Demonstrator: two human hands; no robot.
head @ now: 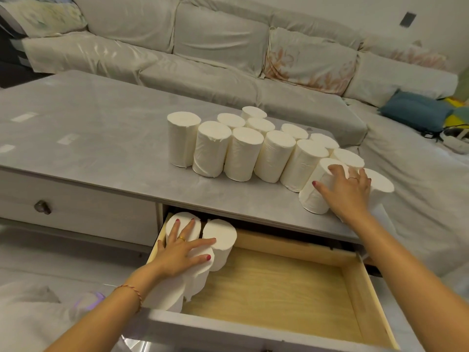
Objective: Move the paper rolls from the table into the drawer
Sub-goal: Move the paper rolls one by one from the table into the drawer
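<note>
Several white paper rolls (241, 153) stand upright in a cluster on the grey table (88, 138). My right hand (347, 191) wraps around the tops of two rolls (314, 196) at the cluster's near right end, next to the table's front edge. Below the tabletop the wooden drawer (291, 283) stands pulled out. A few rolls (220, 240) stand upright in its left corner. My left hand (182, 250) lies flat with spread fingers on top of those rolls, pressing on them.
A closed drawer with a dark knob (42, 207) sits left of the pulled-out one. A covered sofa (203, 59) runs behind and to the right of the table, with a blue cushion (416, 110) on it. The right part of the drawer bottom is bare wood.
</note>
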